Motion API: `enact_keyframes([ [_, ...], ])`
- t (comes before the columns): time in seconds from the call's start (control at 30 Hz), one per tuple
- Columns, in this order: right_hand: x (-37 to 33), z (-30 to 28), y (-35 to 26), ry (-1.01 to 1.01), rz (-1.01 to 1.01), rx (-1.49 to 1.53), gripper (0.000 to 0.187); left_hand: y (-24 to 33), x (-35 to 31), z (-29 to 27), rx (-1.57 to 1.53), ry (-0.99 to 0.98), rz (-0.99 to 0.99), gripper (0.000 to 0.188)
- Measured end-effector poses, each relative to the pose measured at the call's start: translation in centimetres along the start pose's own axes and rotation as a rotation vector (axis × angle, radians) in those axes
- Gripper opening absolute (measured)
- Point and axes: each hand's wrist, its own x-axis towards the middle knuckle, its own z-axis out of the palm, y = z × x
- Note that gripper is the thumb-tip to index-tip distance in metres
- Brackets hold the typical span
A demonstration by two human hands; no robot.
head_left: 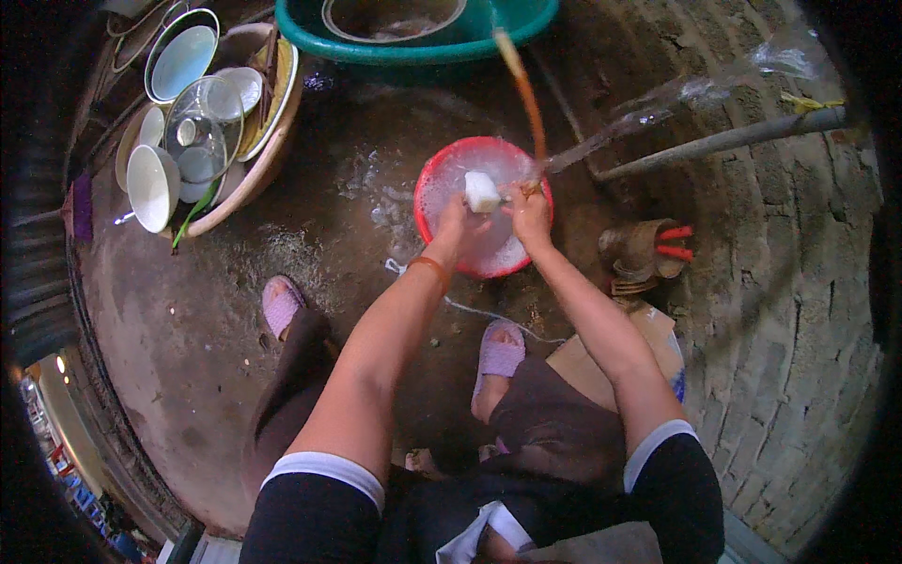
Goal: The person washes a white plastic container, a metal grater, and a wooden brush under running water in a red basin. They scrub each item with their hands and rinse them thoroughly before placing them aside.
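Note:
My left hand grips a white soapy sponge over a red plastic basin of foamy water on the wet floor. My right hand holds the handle end of a long utensil; its metal blade points right and an orange-brown handle rises above it, blurred. The sponge rests against the utensil near my right hand. An orange band sits on my left wrist.
A large shallow basket at upper left holds bowls, plates and a glass lid. A green tub stands at the top. A pipe runs along the brick wall at right. Cups with red-handled items sit by the wall. My feet wear purple sandals.

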Motion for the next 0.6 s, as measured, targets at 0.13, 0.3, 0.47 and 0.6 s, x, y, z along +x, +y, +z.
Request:
enact_keyframes([
  [0.13,1.3,-1.5,0.0,-0.126,0.187,0.277,0.017,0.4,0.1,0.6,0.102,-0.107,0.001,0.037],
  [0.3,1.3,-0.9,-0.7,-0.061,0.352,0.434,0.021,0.2,0.3,2.3,0.026,-0.022,0.215,0.042],
  [0.47,1.2,0.5,-1.8,-0.108,0.621,0.457,0.036,-0.1,-1.0,4.8,0.483,0.311,0.622,0.053],
  [0.6,1.9,0.8,-2.5,-0.225,0.629,0.488,0.049,-0.2,-2.4,6.2,0.617,0.386,0.783,0.058],
])
